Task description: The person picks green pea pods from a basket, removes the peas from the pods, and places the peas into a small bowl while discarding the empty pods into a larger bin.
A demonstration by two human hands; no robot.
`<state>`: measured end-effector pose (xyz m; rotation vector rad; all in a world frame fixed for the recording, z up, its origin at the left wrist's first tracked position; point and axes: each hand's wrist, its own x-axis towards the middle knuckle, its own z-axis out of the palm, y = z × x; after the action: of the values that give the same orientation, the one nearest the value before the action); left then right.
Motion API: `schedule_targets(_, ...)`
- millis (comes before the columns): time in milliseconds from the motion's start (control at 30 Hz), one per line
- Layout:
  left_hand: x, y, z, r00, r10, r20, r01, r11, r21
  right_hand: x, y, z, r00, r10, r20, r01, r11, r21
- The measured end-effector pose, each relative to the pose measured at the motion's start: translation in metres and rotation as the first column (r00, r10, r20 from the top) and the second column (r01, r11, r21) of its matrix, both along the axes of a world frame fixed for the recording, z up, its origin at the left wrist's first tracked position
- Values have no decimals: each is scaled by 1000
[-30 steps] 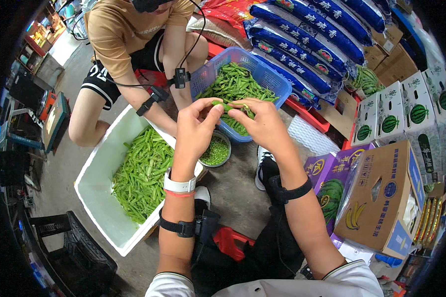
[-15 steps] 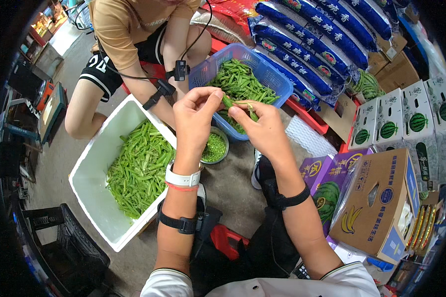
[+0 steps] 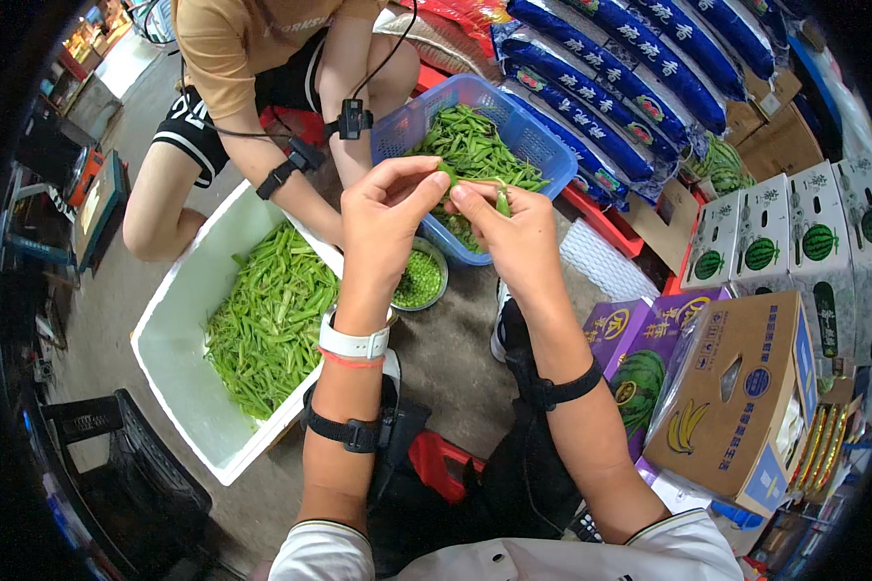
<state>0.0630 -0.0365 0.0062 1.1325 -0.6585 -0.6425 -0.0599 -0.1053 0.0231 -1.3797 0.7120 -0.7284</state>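
A green pea pod (image 3: 448, 171) is pinched between both hands, in front of the blue basket. My left hand (image 3: 386, 215) closes thumb and fingertips on its left end. My right hand (image 3: 515, 235) pinches the other end, and a green pod piece (image 3: 503, 202) with a pale stem pokes out between its fingers. Beyond them, the blue plastic basket (image 3: 558, 160) holds whole pea pods (image 3: 475, 145). Below my left wrist, partly hidden by it, a round metal bowl (image 3: 443, 290) contains shelled green peas (image 3: 420, 279).
On the left, a white foam box (image 3: 176, 334) holds many green pods (image 3: 266, 324). A co-worker (image 3: 252, 77) sits across, arms reaching behind my left hand. Blue sacks (image 3: 601, 87), watermelon cartons (image 3: 809, 242) and a banana box (image 3: 731, 397) crowd the right. A black crate (image 3: 131, 474) stands lower left.
My hands stay together on the pod, with the fingers shifting slightly. The co-worker's forearm has moved a little to the left. The whole view has shifted slightly.
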Motion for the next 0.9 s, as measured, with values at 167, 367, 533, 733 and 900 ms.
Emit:
schedule_targets(167,0,0,0,994,-22,-107,27,998,50,4,1,-5,997,-53,-54,46,992,-114)
schedule_targets(367,8,-2,-8,994,-16,-108,9,998,-58,6,1,0,996,-38,-75,28,991,-132)
schedule_targets(533,11,1,-6,984,-82,-159,84,996,5,4,0,-3,993,-50,-110,25,976,-217)
schedule_targets(733,14,4,-5,991,-109,-78,107,994,-21,6,1,1,992,1,-126,-25,983,-183)
schedule_targets(900,17,7,-3,987,-143,-79,144,989,13,7,3,3,998,32,-58,-34,999,-39)
